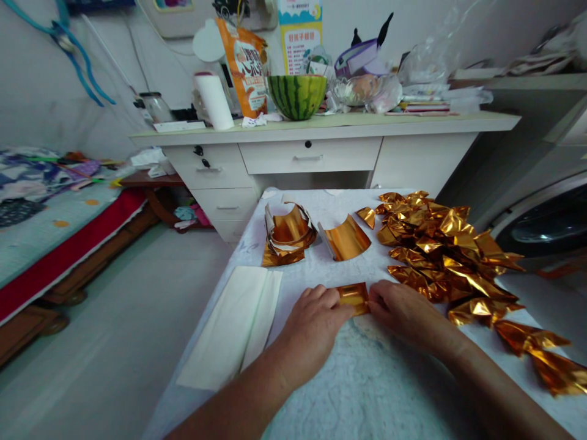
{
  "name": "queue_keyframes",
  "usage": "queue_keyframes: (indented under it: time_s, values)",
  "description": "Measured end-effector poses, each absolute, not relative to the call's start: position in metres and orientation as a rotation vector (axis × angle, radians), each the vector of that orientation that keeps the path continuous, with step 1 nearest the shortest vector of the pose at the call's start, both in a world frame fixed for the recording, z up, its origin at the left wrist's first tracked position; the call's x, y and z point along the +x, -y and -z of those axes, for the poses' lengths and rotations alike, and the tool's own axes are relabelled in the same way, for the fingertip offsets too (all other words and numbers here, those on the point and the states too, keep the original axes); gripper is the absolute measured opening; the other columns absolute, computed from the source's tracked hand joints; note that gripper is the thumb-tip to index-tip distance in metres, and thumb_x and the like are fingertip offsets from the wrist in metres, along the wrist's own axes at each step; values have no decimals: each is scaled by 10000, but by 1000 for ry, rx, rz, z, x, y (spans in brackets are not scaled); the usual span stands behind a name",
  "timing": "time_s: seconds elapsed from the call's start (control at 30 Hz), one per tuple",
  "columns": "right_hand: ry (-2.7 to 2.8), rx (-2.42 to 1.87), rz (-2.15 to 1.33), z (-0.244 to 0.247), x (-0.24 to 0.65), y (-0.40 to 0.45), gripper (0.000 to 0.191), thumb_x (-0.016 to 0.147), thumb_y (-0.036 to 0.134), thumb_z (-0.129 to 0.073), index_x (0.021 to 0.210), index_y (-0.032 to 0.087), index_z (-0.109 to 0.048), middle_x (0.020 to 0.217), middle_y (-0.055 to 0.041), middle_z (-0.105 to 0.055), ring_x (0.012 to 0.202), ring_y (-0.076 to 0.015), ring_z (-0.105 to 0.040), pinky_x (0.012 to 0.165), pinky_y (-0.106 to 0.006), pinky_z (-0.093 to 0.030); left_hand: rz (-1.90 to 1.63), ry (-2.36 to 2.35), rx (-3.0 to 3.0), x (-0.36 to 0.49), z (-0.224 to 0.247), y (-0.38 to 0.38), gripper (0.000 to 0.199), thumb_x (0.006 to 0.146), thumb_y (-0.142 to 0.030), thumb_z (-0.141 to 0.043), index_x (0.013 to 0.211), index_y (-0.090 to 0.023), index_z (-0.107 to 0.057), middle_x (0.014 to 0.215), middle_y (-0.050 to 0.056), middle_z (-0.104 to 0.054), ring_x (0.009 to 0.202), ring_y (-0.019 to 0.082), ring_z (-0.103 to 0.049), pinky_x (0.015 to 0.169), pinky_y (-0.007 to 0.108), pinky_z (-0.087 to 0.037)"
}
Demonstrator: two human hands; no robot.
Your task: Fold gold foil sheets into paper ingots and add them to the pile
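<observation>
A small sheet of gold foil paper (353,297) lies curled on the cloth-covered table between my hands. My left hand (318,321) grips its left edge, fingers closed with the thumb along the near side. At the opposite edge my right hand (397,311) pinches the foil with curled fingers. Just beyond, a curved gold foil sheet (347,238) rests by itself. Left of that stands a curled stack of foil sheets (290,229). Several folded foil pieces (440,244) with twisted middles are heaped to the right.
White folded paper (232,330) lies left of my forearm. A white desk (312,153) stands behind the table, bearing a half watermelon (297,95) and an orange snack pouch (243,70). A bed (68,232) is at left, a washing machine (545,201) at right.
</observation>
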State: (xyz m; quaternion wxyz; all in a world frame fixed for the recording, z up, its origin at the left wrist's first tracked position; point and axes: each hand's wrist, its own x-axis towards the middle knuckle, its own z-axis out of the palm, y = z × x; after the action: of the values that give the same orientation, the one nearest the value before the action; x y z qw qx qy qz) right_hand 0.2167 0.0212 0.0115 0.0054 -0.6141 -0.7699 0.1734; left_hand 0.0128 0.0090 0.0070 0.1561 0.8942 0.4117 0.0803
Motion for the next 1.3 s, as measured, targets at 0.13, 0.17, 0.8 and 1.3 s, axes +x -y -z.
queue_keyframes:
  time_s: [0.13, 0.17, 0.8, 1.3]
  values:
    - [2400, -1912, -579, -11, 218, -22, 230, 894, 216, -443, 724, 176, -592, 765, -71, -674, 637, -149, -554, 577, -250, -330, -241, -1072, 2549, 12, -8, -9, 239, 953, -200, -492, 1120, -279, -645, 938, 26, -593, 933, 204, -521, 784, 305, -397]
    - [2395, -1916, -589, -11, 219, -22, 236, 901, 224, -441, 732, 175, -598, 775, -73, -678, 644, -149, -559, 582, -249, -336, -244, -1070, 2545, 12, -9, -9, 231, 953, -202, -495, 1106, -279, -650, 929, 23, -591, 921, 202, -523, 768, 298, -392]
    - [2164, -1838, -536, -10, 231, -29, 119, 858, 181, -448, 783, 196, -539, 706, -26, -624, 637, -160, -549, 585, -255, -340, -177, -1076, 2596, 11, -13, -8, 214, 975, -210, -453, 1067, -265, -638, 917, 19, -566, 903, 200, -514, 728, 283, -365]
    - [2304, -1697, -590, -4, 198, -15, 133, 850, 145, -461, 756, 193, -541, 768, -36, -632, 678, -161, -542, 605, -258, -340, -372, -1111, 2368, 5, 1, -20, 213, 858, -64, -461, 881, -197, -627, 894, 17, -606, 878, 176, -543, 776, 278, -406]
